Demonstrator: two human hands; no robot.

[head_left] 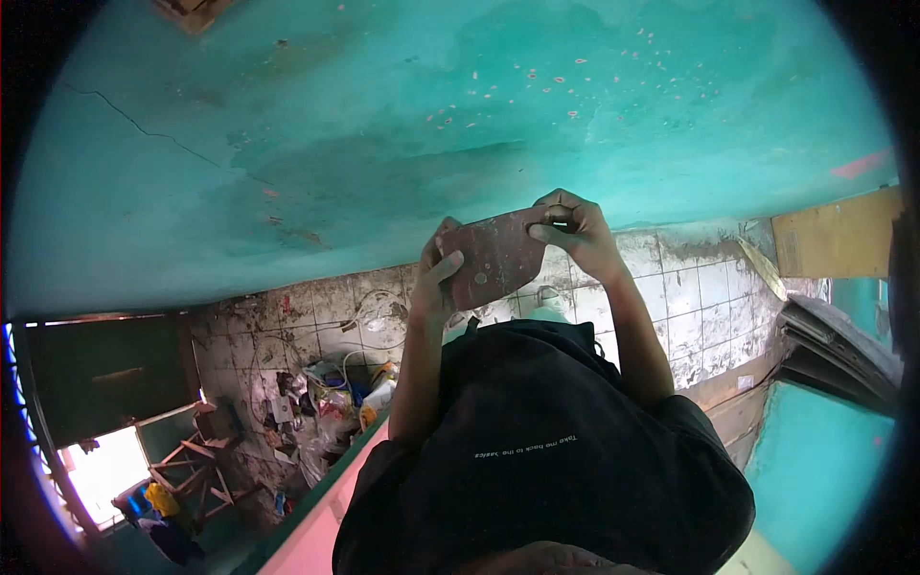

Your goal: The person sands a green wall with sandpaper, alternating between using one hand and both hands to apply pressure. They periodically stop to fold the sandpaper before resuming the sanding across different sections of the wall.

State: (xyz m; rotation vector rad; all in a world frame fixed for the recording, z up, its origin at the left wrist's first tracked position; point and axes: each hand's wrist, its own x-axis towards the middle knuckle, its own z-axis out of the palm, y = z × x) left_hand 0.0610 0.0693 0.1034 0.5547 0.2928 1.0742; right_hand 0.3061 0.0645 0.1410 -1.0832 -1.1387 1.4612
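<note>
A flat reddish-brown sheet [494, 257], looking like sandpaper and spotted with pale specks, is held up between my two hands in front of the teal wall. My left hand [437, 266] grips its left edge, the thumb lying across the near face and the fingers mostly behind. At the upper right corner, my right hand [577, 228] pinches the sheet between thumb and bent fingers. The sheet tilts slightly, its right side higher. Its back face is hidden.
The teal wall [383, 172] has a crack and chipped paint spots. Dirty white tiles [671, 278] run along below. Plastic bags and clutter [331, 412] lie at left, near a wooden frame [196, 470]. Stacked grey sheets [834, 355] and a yellowish board [834, 235] are at right.
</note>
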